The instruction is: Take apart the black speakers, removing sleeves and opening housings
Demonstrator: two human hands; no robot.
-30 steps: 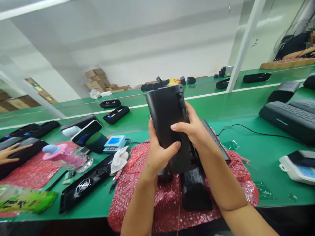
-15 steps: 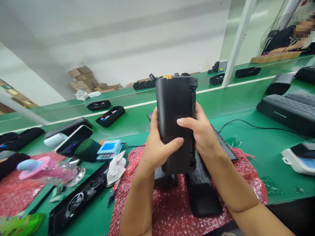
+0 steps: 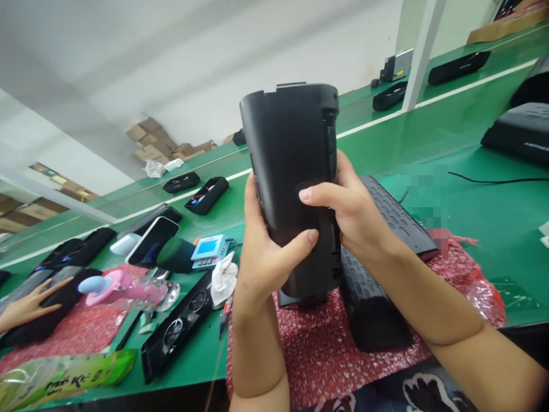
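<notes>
A black plastic housing (image 3: 291, 149) is held up in front of me, its long side roughly upright. My left hand (image 3: 270, 252) wraps its left side, thumb across the face. My right hand (image 3: 351, 212) grips the right edge, its thumb pressed on the face above the left one. Beneath lies red bubble wrap (image 3: 317, 355) with a black textured speaker-like piece (image 3: 373, 303) on it. Another textured panel (image 3: 398, 217) rests behind my right forearm. Part of a dark piece (image 3: 300, 298) shows under the housing's lower end.
To the left are a blue meter (image 3: 209, 250), white tissue (image 3: 223, 279), a black strip with round drivers (image 3: 180, 326), a phone (image 3: 152, 240), a pink bottle (image 3: 128, 289) and a green packet (image 3: 68, 372). Another person's hand (image 3: 34, 303) touches a dark case. More cases (image 3: 518, 134) stand right.
The housing now appears higher and slightly left, still in both hands, tilted a little differently. The view has shifted, and the other person's hand shows more fully at the left.
</notes>
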